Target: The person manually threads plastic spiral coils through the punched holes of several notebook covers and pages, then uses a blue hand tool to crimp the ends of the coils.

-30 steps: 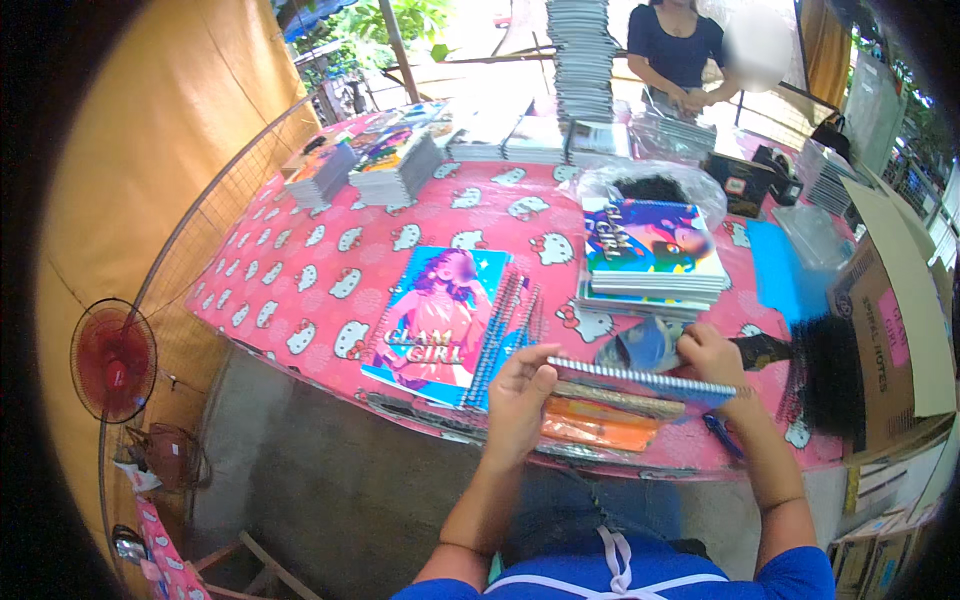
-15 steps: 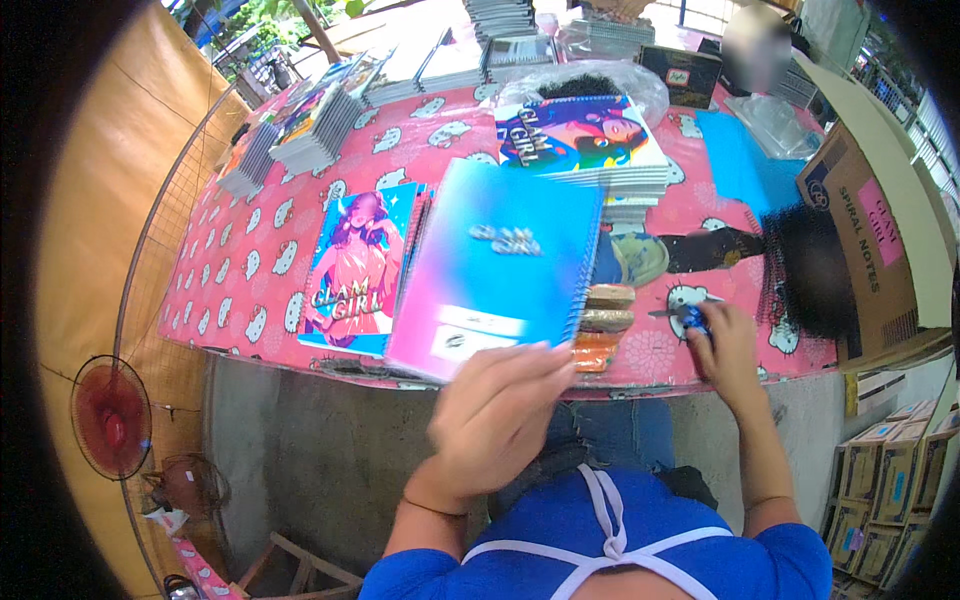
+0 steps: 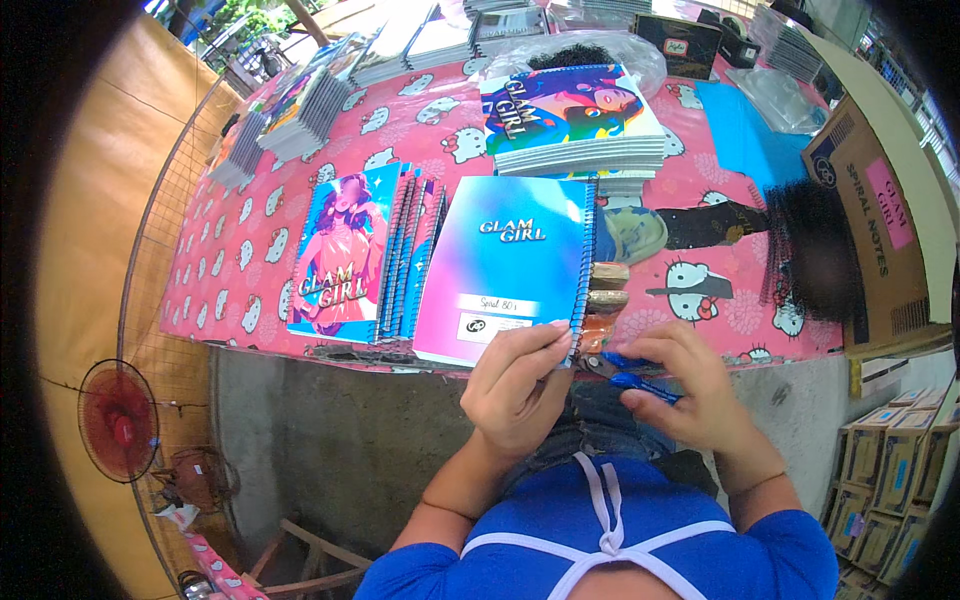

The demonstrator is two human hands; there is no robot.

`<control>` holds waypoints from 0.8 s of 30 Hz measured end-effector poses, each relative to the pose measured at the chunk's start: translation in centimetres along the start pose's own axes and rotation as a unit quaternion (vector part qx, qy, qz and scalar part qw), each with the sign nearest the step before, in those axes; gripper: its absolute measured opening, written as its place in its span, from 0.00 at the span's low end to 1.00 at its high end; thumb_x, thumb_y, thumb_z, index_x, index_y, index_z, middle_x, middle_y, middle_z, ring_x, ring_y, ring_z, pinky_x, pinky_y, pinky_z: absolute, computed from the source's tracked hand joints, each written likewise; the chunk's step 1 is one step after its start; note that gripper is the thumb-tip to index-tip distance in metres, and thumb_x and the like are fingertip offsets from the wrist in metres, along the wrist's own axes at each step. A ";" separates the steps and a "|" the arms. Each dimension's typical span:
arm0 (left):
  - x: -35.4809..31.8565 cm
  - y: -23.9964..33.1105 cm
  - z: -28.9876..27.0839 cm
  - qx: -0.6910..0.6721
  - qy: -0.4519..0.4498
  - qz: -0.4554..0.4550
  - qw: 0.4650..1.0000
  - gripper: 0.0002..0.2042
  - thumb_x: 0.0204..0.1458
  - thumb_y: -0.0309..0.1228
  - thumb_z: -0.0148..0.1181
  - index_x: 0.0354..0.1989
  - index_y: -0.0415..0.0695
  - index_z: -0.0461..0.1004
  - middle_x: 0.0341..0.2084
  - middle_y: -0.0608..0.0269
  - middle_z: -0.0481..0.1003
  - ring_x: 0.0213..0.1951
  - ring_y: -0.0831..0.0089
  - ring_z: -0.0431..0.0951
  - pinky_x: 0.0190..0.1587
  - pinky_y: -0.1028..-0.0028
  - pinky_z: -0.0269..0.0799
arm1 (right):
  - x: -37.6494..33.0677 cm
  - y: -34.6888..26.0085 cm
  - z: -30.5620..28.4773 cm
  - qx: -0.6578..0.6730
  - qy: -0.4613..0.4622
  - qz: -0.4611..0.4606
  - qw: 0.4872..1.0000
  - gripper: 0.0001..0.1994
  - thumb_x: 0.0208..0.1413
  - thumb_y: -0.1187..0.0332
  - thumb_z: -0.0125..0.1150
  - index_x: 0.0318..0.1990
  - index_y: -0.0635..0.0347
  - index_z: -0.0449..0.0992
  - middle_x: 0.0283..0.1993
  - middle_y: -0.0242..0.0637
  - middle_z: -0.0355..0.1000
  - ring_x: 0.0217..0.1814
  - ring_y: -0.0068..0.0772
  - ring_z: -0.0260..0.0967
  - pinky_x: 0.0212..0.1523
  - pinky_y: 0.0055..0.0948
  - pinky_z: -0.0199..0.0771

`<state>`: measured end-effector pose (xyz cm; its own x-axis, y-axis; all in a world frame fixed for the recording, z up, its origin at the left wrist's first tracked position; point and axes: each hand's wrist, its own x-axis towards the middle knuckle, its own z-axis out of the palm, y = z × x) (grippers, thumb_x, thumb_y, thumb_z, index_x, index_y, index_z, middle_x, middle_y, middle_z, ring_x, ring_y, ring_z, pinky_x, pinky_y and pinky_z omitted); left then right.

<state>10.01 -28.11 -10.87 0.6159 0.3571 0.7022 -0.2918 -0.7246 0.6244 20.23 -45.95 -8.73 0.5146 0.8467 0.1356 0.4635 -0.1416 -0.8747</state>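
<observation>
A spiral notebook with a blue and pink cover lies at the middle of the table, its coil along the right side. My left hand grips its lower right corner, fingers on top by the coil. Blue-handled pliers are in my right hand, handles spread apart, with the metal jaws at the lower end of the coil. To the left, several spiral notebooks with an illustrated pink and blue cover lie overlapping.
Behind stands a pile of notebooks. Small wrapped bundles lie right of the coil. Black coils and a cardboard box are at the right. More notebook stacks stand at the far left, and a fan below.
My right hand has picked up the pliers from the table and brought them left to the coil. The notebook has settled flat, and my left hand has shifted onto its lower corner.
</observation>
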 end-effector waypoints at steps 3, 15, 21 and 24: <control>0.0 -0.8 0.0 0.001 0.010 0.067 0.998 0.09 0.36 0.13 0.65 0.29 0.35 0.76 0.31 0.52 0.77 0.32 0.61 0.79 0.37 0.70 0.75 | 0.2 3.1 -0.5 0.372 -0.155 0.186 0.896 0.15 0.58 0.64 0.57 0.48 0.64 0.73 0.49 0.40 0.72 0.51 0.33 0.68 0.51 0.32 0.67; 12.5 -2.6 -14.2 0.091 0.477 0.169 0.857 0.07 0.52 0.19 0.59 0.39 0.32 0.72 0.32 0.57 0.75 0.32 0.77 0.73 0.34 0.79 0.71 | -0.3 11.7 -4.0 -0.377 0.179 0.057 0.907 0.24 0.42 0.61 0.67 0.48 0.61 0.71 0.52 0.48 0.65 0.56 0.50 0.60 0.55 0.44 0.60; 17.9 -2.2 -20.5 0.228 0.206 0.268 0.913 0.05 0.55 0.25 0.55 0.33 0.35 0.73 0.24 0.61 0.74 0.26 0.78 0.70 0.29 0.78 0.66 | 5.3 9.9 -3.5 -0.295 0.127 -0.010 0.947 0.26 0.39 0.66 0.69 0.50 0.58 0.70 0.60 0.51 0.58 0.59 0.53 0.60 0.57 0.42 0.62; 20.8 -6.0 -17.0 0.305 -0.051 0.155 0.938 0.13 0.54 0.37 0.55 0.41 0.41 0.74 0.34 0.55 0.75 0.38 0.58 0.74 0.45 0.58 0.66 | 7.9 9.1 -2.5 -0.316 0.070 -0.044 0.945 0.20 0.41 0.70 0.65 0.44 0.60 0.71 0.54 0.47 0.64 0.53 0.53 0.64 0.48 0.42 0.69</control>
<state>12.12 -6.35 5.82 0.6461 0.0384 0.7623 -0.0141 -0.9980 0.0622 30.27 -41.83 -14.46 0.5237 0.7996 0.2939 0.8246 -0.3890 -0.4108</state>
